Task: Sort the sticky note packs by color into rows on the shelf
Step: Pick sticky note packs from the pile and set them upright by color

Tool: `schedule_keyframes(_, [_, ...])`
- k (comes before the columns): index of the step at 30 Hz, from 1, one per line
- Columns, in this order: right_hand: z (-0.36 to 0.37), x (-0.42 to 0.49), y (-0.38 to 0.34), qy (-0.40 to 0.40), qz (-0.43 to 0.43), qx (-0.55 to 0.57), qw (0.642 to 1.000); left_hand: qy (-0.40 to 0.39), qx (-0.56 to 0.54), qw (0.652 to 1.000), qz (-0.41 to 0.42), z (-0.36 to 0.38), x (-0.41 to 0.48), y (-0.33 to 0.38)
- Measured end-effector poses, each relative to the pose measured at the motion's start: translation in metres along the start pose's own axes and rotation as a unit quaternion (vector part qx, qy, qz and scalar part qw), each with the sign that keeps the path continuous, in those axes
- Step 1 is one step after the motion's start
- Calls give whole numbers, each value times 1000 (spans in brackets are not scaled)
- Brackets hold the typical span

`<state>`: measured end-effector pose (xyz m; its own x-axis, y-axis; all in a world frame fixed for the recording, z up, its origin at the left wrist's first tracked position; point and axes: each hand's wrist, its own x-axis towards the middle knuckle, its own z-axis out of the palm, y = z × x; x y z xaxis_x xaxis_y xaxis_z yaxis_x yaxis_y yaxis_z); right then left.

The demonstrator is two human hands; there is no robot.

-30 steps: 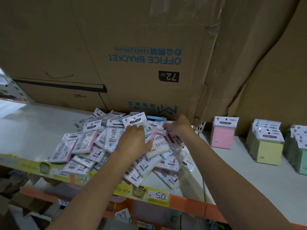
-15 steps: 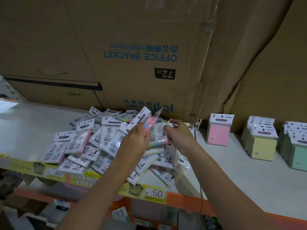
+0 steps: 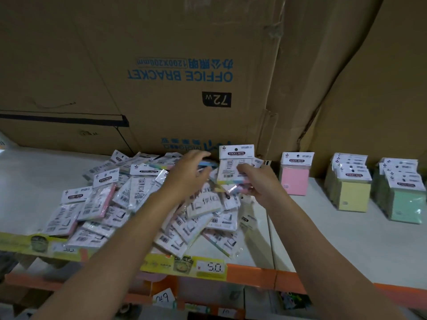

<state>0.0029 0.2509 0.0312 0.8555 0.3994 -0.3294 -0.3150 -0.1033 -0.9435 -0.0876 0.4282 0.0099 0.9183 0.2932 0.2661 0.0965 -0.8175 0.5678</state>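
Right hand (image 3: 258,187) grips one sticky note pack (image 3: 235,166) upright, header topmost; left hand (image 3: 186,175) pinches one flat blue pack (image 3: 209,163).

Both my bare forearms reach forward from the lower edge and point toward each other. My left hand (image 3: 187,174) is palm down with its back to the camera. Its fingers (image 3: 202,155) are stretched forward and a little bent at the tips; whether they grip anything I cannot tell. My right hand (image 3: 258,184) is just beside it, curled around a sticky note pack (image 3: 235,166) and holding it upright.
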Motion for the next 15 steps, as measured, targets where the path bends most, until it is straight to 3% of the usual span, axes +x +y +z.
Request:
schedule_keyframes(4, [-22,0,1,7,-13,11,1000,-86,164,982,-46,-1,43,-17])
schedule_keyframes(9, [-34,-5,4,13,-21,18,1000,-110,269,956,-52,6,65,-21])
schedule_keyframes(12, [-39,-8,4,12,-24,37,999,-74,329,941,-15,2,64,-12])
schedule_keyframes(15, [-45,-14,4,7,-21,54,998,28,306,949,64,-3,43,3])
